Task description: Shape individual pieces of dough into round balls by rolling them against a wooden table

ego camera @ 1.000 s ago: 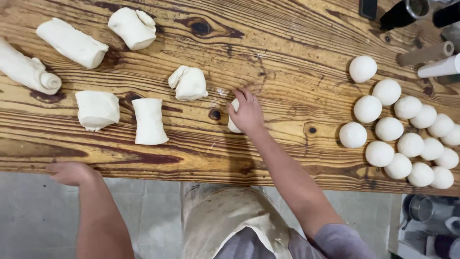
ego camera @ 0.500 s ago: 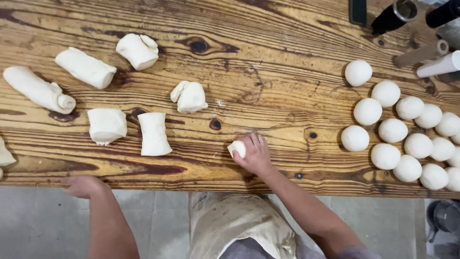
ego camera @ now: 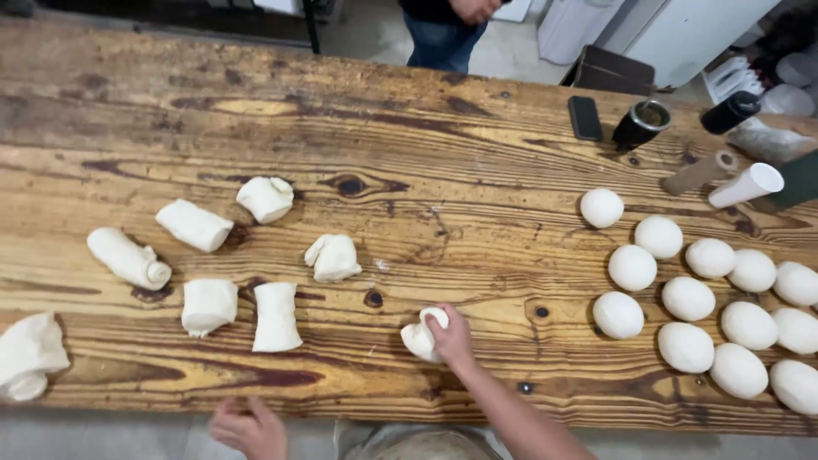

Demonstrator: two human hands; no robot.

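Observation:
My right hand (ego camera: 452, 336) grips a small white piece of dough (ego camera: 422, 336) against the wooden table (ego camera: 443, 204) near its front edge. My left hand (ego camera: 251, 428) hangs at the table's front edge with its fingers apart and nothing in it. Several rough-cut dough pieces lie to the left; the nearest are a folded lump (ego camera: 332, 257) and an upright block (ego camera: 276, 317). Several smooth round dough balls (ego camera: 687, 298) sit in rows at the right.
At the far right of the table stand a dark cup (ego camera: 639, 124), a black phone (ego camera: 584, 117), a cardboard tube (ego camera: 700, 173) and a white cup (ego camera: 746, 185). Another person (ego camera: 447, 30) stands beyond the far edge.
My right hand has drawn the dough piece toward the front edge. The view has tilted up, showing more of the table's far side and the person there.

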